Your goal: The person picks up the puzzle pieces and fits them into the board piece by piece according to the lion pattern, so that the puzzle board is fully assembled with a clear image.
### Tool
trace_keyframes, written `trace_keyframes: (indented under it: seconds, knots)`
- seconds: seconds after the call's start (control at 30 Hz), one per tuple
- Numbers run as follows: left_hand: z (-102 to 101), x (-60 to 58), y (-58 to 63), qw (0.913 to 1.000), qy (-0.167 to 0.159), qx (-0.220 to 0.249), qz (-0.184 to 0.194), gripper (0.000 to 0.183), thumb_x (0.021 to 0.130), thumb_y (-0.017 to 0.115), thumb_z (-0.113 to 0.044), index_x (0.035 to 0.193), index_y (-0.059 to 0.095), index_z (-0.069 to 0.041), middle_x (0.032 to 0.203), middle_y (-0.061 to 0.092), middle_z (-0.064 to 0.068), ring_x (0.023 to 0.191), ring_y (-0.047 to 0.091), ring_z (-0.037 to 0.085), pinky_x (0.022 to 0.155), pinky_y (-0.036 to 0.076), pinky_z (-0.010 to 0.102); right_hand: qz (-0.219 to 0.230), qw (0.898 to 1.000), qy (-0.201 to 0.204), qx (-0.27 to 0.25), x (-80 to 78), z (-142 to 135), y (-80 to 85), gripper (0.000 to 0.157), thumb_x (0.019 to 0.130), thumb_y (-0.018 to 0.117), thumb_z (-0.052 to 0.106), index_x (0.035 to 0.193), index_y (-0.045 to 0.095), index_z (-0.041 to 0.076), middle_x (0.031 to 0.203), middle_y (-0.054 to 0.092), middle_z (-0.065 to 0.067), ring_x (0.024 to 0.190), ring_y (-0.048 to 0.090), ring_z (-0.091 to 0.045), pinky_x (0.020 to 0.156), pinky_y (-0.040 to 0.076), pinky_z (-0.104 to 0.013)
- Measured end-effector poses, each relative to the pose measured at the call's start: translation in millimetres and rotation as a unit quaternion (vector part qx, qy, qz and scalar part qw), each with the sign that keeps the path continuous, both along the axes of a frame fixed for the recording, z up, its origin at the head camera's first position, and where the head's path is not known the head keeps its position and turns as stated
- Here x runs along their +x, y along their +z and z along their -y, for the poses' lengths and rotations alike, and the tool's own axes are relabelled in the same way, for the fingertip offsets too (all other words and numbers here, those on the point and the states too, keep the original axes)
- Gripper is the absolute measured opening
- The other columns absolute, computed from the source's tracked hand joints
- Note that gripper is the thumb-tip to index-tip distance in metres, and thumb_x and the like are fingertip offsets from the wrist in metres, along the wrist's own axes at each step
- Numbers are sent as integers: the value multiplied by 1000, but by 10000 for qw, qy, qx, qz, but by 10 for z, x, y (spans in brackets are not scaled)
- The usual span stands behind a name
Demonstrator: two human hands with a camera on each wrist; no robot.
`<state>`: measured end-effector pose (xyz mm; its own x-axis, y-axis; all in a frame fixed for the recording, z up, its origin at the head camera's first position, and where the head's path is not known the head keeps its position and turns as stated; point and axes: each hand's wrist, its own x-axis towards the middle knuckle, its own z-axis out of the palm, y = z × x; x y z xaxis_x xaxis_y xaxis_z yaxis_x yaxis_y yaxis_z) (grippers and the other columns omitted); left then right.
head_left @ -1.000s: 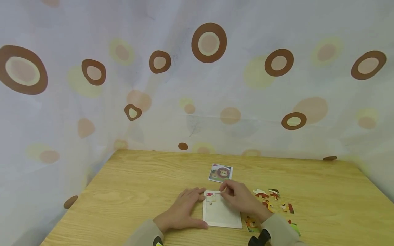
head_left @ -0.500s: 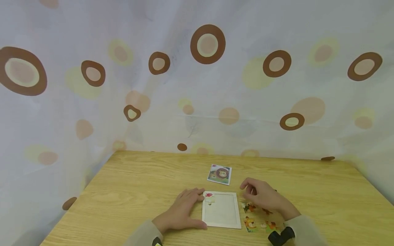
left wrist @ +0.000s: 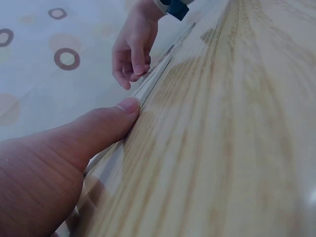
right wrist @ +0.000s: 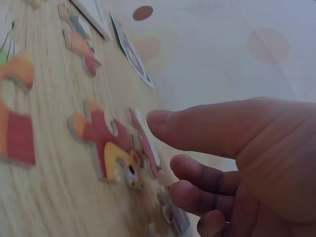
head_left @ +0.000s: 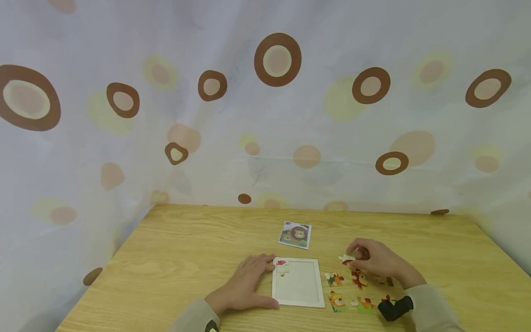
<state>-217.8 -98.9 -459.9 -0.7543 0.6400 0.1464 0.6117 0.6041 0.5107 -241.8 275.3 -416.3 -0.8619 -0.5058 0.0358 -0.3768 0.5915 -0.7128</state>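
Right hand over the loose pieces, thumb and forefinger curved with a gap between them, beside the far white-and-brown piece; no firm pinch shows, and the right-wrist view puts the thumb tip just beside a white-edged piece, perhaps the same one (contact too close to call). That piece lies on the wood-grain table, right of the white tray, partly hidden by the fingers. Left hand spread along the tray's left side, fingers at the far corner, thumb at the near one, grasping nothing. Handling, as judged: pieces look like thick printed card or thin board, light and stiff, smooth enough to slide under a fingertip; knobs and narrow necks likeliest to bend or fray. Best hold: thumb and forefinger on opposite cut edges of the broad body, clear of the knobs. Heading: the visible knob of the white-and-brown piece points left, toward the tray, and what shows runs roughly left to right; full long axis unclear behind the fingers. Lion-face piece has a knob toward the person. Corner piece sits in the tray's far left corner, its knob also toward the person.
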Motion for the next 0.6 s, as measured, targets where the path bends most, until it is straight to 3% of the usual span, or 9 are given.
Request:
trace_keyframes:
  seconds: [0.6]
  knots:
    - [0,4,6,10000,-39,41,-49,79,75,73,-58,133,50,-10,155,35,3,144,28,27,118,16,54,206,9997,-114,1,-56,-59,-123,25,89,69,14,103,59,-3,78,48,-1,62,41,-4,54,39,-23]
